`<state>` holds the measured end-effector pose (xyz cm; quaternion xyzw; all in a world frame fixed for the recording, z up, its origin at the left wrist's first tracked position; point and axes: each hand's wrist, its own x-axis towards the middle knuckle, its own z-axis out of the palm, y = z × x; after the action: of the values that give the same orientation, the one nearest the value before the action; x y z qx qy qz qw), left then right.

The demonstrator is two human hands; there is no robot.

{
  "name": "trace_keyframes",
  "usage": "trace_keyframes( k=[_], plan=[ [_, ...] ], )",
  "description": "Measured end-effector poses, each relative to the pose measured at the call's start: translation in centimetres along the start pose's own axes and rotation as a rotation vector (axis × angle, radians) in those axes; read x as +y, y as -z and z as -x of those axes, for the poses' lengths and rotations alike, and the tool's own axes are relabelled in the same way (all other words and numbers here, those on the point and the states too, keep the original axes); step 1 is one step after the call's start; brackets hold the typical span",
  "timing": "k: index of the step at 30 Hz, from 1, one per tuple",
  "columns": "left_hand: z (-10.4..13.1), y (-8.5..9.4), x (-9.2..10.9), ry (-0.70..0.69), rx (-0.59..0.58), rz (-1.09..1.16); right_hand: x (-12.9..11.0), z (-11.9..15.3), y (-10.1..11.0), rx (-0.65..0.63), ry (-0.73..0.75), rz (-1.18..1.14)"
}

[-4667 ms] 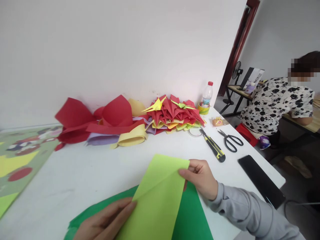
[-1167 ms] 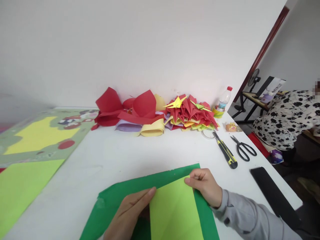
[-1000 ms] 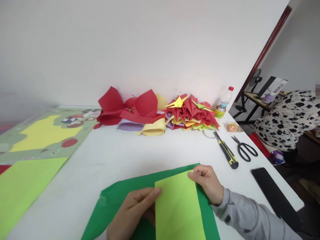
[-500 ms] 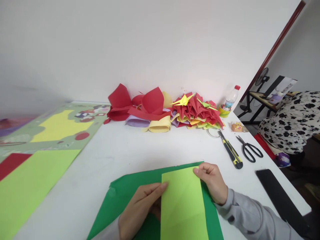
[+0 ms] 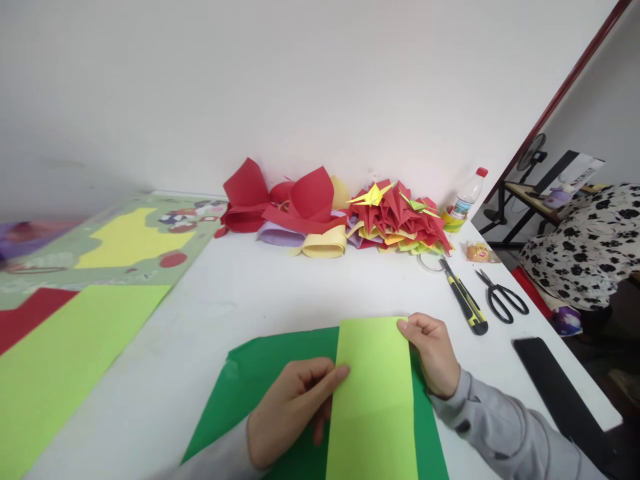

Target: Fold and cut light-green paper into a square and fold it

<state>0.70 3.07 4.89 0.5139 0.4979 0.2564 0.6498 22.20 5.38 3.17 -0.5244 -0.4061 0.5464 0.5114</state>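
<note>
A long strip of light green paper (image 5: 374, 400) is held upright in front of me, with a faint crease across its lower half. My left hand (image 5: 295, 403) pinches its left edge, thumb on the front face. At the upper right corner, my right hand (image 5: 431, 350) grips the strip between thumb and bent fingers. Beneath both hands lies a larger dark green sheet (image 5: 265, 367) on the white table (image 5: 240, 287). The bottom end of the light green strip runs out of view.
Right of the hands lie a yellow-black utility knife (image 5: 465, 297), black scissors (image 5: 500, 295) and a long black object (image 5: 560, 393). Along the wall sit red paper shapes (image 5: 310, 200), folded paper stars (image 5: 400, 217) and a bottle (image 5: 466, 197). Light green paper (image 5: 95, 353) lies left. A person in patterned clothing (image 5: 590, 247) is at right.
Both hands have moved slightly up and right in view with the light green strip, whose top edge is now more level. The view has shifted a little as well.
</note>
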Motion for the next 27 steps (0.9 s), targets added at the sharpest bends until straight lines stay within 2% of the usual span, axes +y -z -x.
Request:
trace_keyframes(
  k=[5,10,15,18,21,27],
  plan=[
    [0.1,-0.2,-0.1,0.021,-0.106,0.051,0.1,-0.3,0.2,0.033,0.015,-0.040],
    [0.1,0.0,-0.2,-0.001,-0.074,0.025,-0.3,-0.2,0.0,0.022,0.002,-0.096],
    [0.1,0.5,-0.1,-0.047,-0.026,0.064,-0.7,0.0,-0.3,-0.174,-0.137,-0.220],
    [-0.1,0.9,-0.2,-0.086,0.061,0.070,-0.6,0.1,-0.1,-0.288,-0.166,-0.072],
    [-0.5,1.2,-0.7,-0.102,0.100,0.089,-0.6,0.1,0.1,-0.338,-0.109,0.097],
    [-0.7,1.1,-1.3,-0.047,0.033,0.096,-1.1,0.1,0.1,-0.228,0.010,0.205]
  ],
)
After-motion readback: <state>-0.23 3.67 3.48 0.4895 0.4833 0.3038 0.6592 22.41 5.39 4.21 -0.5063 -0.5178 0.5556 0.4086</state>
